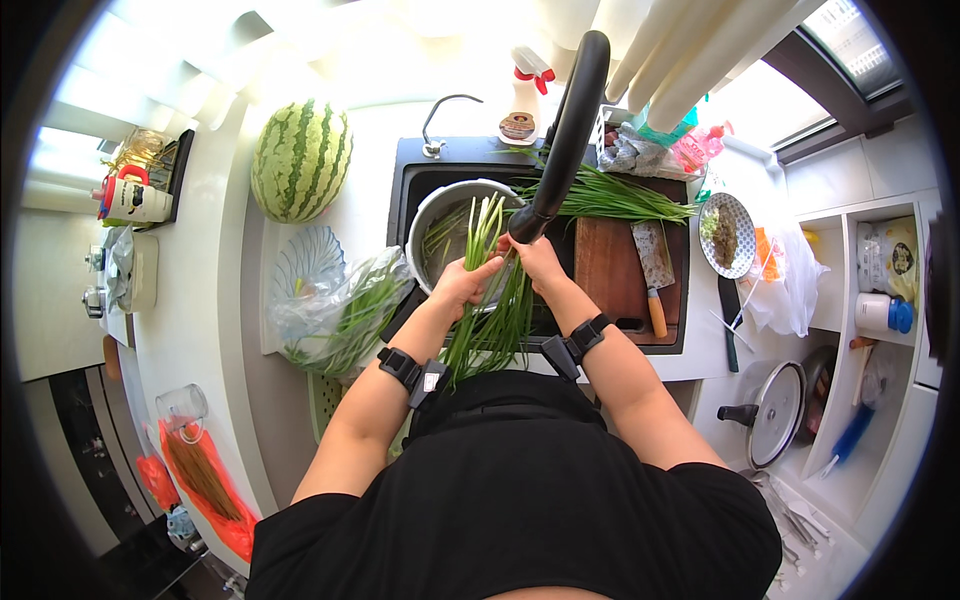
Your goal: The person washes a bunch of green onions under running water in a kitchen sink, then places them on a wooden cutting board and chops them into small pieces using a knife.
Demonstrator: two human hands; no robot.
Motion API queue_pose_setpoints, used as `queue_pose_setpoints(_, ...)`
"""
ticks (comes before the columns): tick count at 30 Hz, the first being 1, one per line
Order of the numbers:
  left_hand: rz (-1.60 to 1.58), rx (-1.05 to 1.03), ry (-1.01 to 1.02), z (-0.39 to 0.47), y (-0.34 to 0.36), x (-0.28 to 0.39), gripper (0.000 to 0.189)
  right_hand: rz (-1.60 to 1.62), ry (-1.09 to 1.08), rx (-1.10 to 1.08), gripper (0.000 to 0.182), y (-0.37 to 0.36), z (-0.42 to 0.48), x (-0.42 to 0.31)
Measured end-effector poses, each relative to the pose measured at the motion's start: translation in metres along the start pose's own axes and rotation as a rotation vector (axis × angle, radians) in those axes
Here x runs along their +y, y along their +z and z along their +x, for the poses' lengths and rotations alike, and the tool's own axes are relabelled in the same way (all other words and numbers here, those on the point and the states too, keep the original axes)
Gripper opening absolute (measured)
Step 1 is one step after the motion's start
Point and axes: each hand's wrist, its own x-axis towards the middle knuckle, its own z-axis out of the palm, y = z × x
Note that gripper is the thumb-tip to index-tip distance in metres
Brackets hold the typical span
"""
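My left hand [466, 283] is closed around a bunch of garlic chives [484, 236], pale stem ends up, leaves hanging toward me. Beside it, under the black faucet [551, 172], my right hand [538, 262] pinches the chives; the spout partly hides its fingertips. Below both hands, a metal pot [439, 199] stands in the black sink [405, 176] with loose chive pieces inside. More chives [615, 196] lie across the sink's back right. Nearer me, a wooden cutting board [604, 277] carries a cleaver [654, 259] with a wooden handle.
To the left are a watermelon [301, 161], a ribbed glass dish [307, 259] and a plastic bag of greens [349, 307]. A spray bottle [521, 97] stands behind the sink. At right sit a patterned bowl [739, 210], a dark-handled knife [730, 322] and a white plastic bag [799, 289].
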Motion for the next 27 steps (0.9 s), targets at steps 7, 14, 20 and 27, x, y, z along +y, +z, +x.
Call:
queue_pose_setpoints(7,-0.014,-0.065,-0.072,-0.017,-0.013,0.009,0.041,-0.021,0.087,-0.052,0.023,0.004,-0.005,-0.016)
queue_pose_setpoints(14,-0.136,0.027,0.011,-0.018,-0.026,-0.001,0.027,-0.056,0.071,-0.12,0.032,-0.003,0.006,-0.006)
queue_pose_setpoints(20,-0.078,0.009,-0.058,-0.023,-0.035,0.005,0.028,0.009,0.088,-0.059,0.021,0.003,-0.002,-0.014)
queue_pose_setpoints(27,-0.021,-0.066,0.005,-0.017,-0.034,-0.005,0.033,0.006,0.032,-0.055,0.023,0.002,0.007,-0.001)
